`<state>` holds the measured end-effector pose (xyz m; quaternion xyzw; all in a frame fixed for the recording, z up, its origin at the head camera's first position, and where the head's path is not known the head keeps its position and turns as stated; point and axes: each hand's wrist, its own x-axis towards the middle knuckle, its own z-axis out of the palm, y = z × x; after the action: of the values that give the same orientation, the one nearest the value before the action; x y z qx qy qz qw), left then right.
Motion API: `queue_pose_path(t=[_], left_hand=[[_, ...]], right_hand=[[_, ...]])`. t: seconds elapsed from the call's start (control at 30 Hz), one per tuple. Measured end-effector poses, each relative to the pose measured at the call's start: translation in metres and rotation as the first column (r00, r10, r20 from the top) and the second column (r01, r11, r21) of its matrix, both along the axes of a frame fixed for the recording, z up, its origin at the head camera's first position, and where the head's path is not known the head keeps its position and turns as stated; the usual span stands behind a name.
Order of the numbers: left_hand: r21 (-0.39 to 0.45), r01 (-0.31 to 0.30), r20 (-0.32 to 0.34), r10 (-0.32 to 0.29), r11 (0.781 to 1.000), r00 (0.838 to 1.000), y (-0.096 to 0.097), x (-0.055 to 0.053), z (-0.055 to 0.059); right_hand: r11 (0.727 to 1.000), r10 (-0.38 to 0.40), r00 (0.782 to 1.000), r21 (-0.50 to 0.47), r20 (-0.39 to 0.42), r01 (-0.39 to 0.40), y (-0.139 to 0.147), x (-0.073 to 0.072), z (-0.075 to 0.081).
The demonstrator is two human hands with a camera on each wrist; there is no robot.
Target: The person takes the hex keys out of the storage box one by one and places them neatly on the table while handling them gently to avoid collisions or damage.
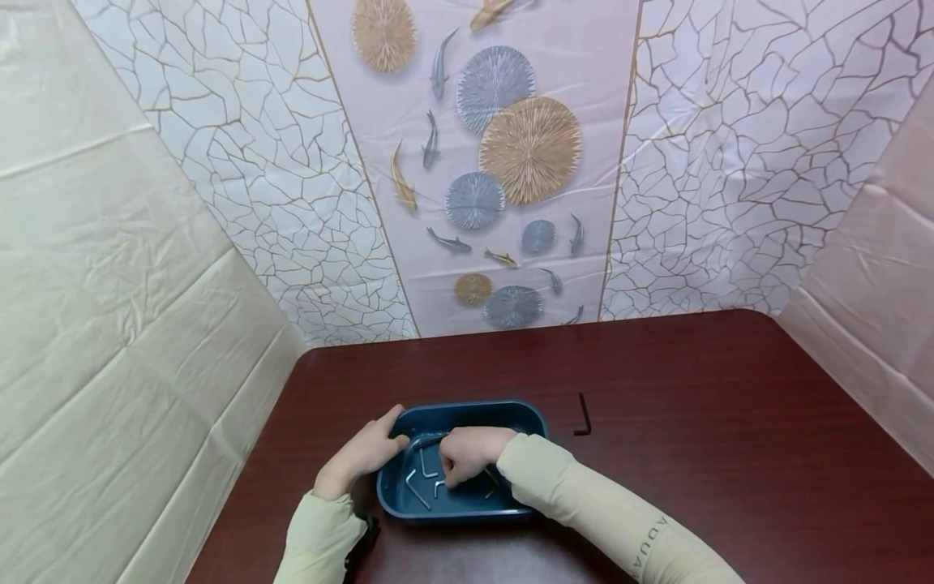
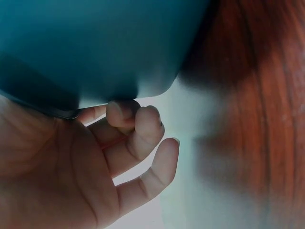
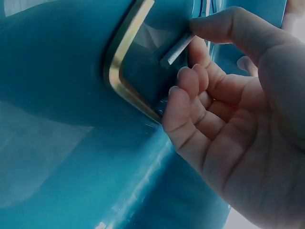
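Note:
A blue tray (image 1: 456, 516) sits on the table with several L-shaped hex keys inside. My left hand (image 1: 361, 454) grips its left end, the thumb over the rim and the curled fingers (image 2: 136, 148) against the outside wall. Inside the tray, my right hand (image 1: 470, 453) pinches a silver hex key (image 3: 175, 51) between thumb and forefinger; part of the key is hidden by the fingers. A gold-toned hex key (image 3: 112, 69) lies beside that hand's fingertips. Left of the right hand are more silver hex keys, one (image 1: 416, 489) near the tray's front left corner.
A black hex key (image 1: 586, 415) lies on the dark red table (image 1: 700, 454), right of the tray. Patterned cloth (image 1: 511, 243) hangs behind the table, and pale cloth walls (image 1: 131, 324) flank both sides.

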<state>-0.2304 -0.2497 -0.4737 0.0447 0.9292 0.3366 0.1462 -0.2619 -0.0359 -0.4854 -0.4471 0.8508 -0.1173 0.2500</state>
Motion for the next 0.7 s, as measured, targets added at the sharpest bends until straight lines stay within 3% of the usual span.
queue_pose_path(t=[0.13, 0.23, 0.3, 0.53, 0.7], left_hand=[[0.0, 0.003, 0.0, -0.003, 1.0, 1.0, 0.0, 0.0, 0.0], [0.001, -0.001, 0.007, 0.001, 1.0, 1.0, 0.001, 0.0, 0.0], [0.001, 0.001, 0.015, -0.001, 1.0, 1.0, 0.001, 0.0, -0.001], [-0.005, -0.005, 0.025, 0.005, 1.0, 1.0, 0.002, 0.001, 0.002], [0.006, -0.005, 0.015, 0.005, 1.0, 1.0, 0.003, 0.002, 0.002]], right_hand=[[0.998, 0.048, 0.999, -0.043, -0.007, -0.048, -0.003, -0.023, -0.042], [0.996, 0.064, 0.998, -0.07, 0.006, -0.063, -0.003, -0.026, -0.048], [0.996, 0.055, 0.998, -0.073, 0.027, -0.053, 0.0, -0.019, -0.037], [0.996, -0.001, 0.998, -0.088, 0.069, 0.007, 0.012, 0.016, 0.029], [0.993, -0.029, 0.997, -0.114, 0.07, 0.037, 0.017, 0.021, 0.045]])
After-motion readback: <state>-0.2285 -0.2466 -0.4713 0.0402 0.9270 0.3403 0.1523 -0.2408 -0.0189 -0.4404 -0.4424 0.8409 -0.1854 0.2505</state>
